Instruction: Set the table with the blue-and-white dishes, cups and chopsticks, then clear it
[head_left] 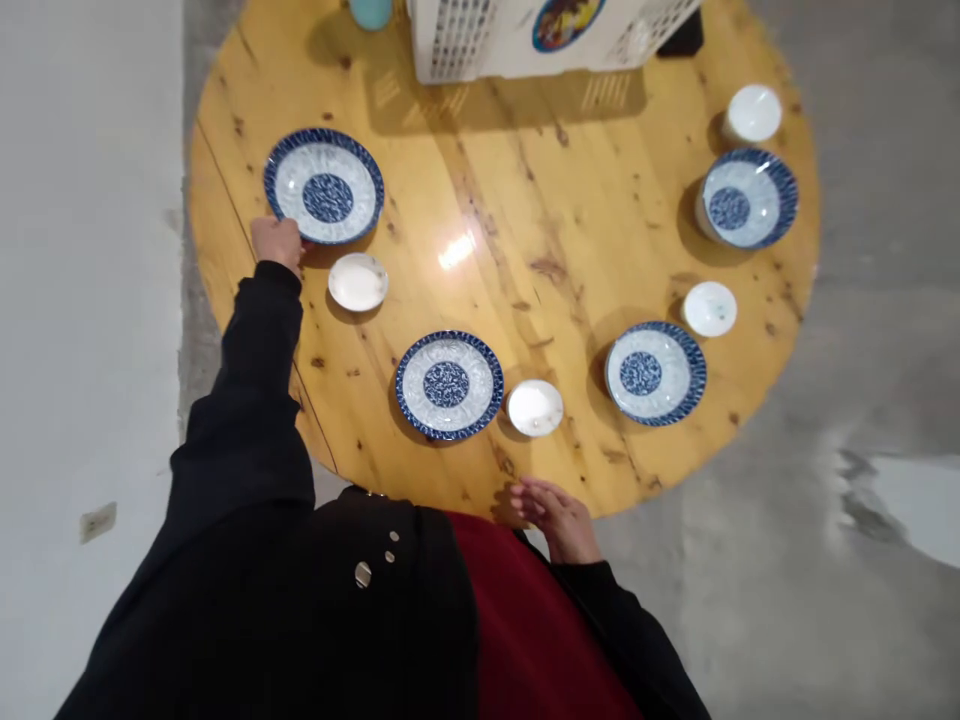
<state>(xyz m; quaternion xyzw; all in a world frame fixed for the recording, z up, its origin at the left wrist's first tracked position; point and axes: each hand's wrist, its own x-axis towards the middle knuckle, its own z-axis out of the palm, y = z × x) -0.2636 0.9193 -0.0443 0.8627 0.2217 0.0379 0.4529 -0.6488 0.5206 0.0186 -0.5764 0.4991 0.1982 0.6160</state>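
The blue-rimmed dish (327, 195) sat at the upper left of the frame, face up, with the left hand (277, 242) at its lower-left edge. That hand was curled narrow and appeared to grip the rim (its fingertips were hidden). The dish looked like glazed ceramic, so it would likely be stiff, fairly weighty, slippery on its smooth face and easily chipped; the rim seemed the best hold, ideally from two opposite sides. Just below it stood a small white bowl (358, 282). The right hand (555, 515), at bottom centre, held nothing, fingers loosely extended by the edge of the wooden table (570, 230). Nearest it were a white dish (535, 408) and a patterned plate (449, 386). Farther out, a deep patterned bowl (748, 200) stood at the upper right, and a white basket (502, 50) at the top.
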